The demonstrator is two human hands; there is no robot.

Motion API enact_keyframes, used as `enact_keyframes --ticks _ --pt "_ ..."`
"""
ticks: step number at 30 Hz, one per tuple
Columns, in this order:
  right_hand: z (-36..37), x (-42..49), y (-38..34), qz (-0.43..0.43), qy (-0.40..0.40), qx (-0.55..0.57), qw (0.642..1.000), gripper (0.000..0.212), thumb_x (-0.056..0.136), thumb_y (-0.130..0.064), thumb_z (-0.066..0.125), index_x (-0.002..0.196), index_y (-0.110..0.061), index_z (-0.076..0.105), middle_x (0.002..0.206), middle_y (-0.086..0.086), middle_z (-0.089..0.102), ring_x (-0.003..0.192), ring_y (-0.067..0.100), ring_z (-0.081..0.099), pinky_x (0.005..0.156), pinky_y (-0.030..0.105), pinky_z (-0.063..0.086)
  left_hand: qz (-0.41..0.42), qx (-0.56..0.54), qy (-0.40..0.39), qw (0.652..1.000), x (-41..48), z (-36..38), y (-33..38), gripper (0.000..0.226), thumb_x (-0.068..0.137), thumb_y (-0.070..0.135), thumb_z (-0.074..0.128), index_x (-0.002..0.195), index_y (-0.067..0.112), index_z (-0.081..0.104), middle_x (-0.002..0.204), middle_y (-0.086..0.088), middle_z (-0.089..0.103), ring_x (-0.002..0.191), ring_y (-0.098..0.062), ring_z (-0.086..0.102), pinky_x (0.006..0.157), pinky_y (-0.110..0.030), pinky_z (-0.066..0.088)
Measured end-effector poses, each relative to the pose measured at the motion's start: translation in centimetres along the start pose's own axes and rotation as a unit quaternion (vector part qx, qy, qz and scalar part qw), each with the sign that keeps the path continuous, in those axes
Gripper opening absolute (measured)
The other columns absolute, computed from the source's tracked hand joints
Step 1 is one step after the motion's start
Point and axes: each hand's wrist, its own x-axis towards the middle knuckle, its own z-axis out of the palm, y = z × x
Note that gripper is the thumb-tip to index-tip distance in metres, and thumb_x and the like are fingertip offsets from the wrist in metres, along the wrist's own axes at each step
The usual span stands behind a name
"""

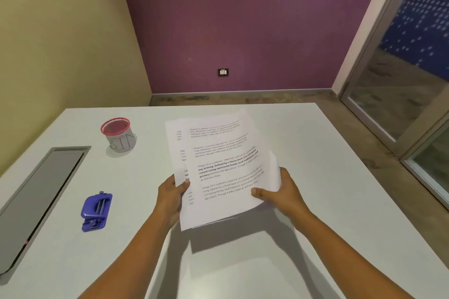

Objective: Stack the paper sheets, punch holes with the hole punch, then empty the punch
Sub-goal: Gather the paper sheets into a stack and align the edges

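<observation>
Printed paper sheets (218, 165) are held up above the middle of the white table (315, 189), loosely overlapped and not squared, the top sheet skewed to the right. My left hand (171, 198) grips their lower left edge with the thumb on top. My right hand (279, 193) grips the lower right corner, thumb on the top sheet. A blue hole punch (96, 211) lies on the table to the left of my left hand, well apart from it.
A small bin (118, 134) with a red mesh rim and a grey paper wrap stands at the back left. A grey recessed cable hatch (38, 199) runs along the table's left side. The table's right and far edges drop to the floor.
</observation>
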Motion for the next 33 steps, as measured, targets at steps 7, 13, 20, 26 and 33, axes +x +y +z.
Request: enact_keyframes --ticks 7,13,20,26,33 --pt "-1.3 0.5 -1.2 0.06 -0.019 -0.006 0.998 0.063 0.079 -0.047 0.065 0.131 -0.018 0.042 0.131 -0.001 0.048 0.113 0.016 0.046 0.089 0.033 0.04 0.008 0.005 -0.046 0.999 -0.7 -1.1 0.8 0.02 0.083 -0.003 0.061 0.096 0.009 0.068 0.087 -0.008 0.076 0.074 -0.025 0.073 0.059 -0.036 0.058" --pt "-0.7 1.6 -1.1 0.131 -0.084 0.075 0.985 0.046 0.085 -0.047 0.057 0.118 -0.015 0.056 0.116 0.002 0.065 0.106 0.024 0.061 0.093 0.039 0.048 -0.004 -0.018 -0.09 0.996 -1.0 -1.1 1.0 0.019 0.082 -0.001 0.06 0.096 0.009 0.068 0.086 -0.011 0.076 0.072 -0.025 0.073 0.056 -0.035 0.057" --pt "0.0 1.9 -1.0 0.088 -0.101 0.167 0.977 0.029 0.083 -0.024 0.067 0.109 -0.012 0.065 0.103 0.006 0.074 0.087 0.021 0.072 0.067 0.028 0.058 -0.009 -0.04 -0.085 0.996 -0.4 -1.2 0.9 0.02 0.096 0.013 0.046 0.1 0.012 0.065 0.084 -0.004 0.076 0.072 -0.02 0.073 0.056 -0.033 0.058" --pt "0.5 2.2 -0.4 0.066 -0.049 0.156 0.984 0.028 0.078 -0.008 0.071 0.106 -0.008 0.064 0.104 0.015 0.071 0.085 0.029 0.069 0.077 0.036 0.057 -0.015 0.007 -0.102 0.995 -0.3 -1.5 0.6 0.018 0.093 0.014 0.05 0.106 0.013 0.063 0.097 -0.004 0.075 0.083 -0.021 0.073 0.061 -0.033 0.059" --pt "0.1 2.4 -0.3 0.033 -0.074 0.165 0.983 0.026 0.075 -0.003 0.072 0.099 -0.011 0.068 0.102 0.011 0.072 0.085 0.023 0.071 0.074 0.031 0.058 0.043 0.021 -0.114 0.992 0.1 -1.5 1.4 0.035 0.082 -0.013 0.054 0.105 0.013 0.061 0.089 -0.004 0.076 0.078 -0.022 0.073 0.059 -0.031 0.058"
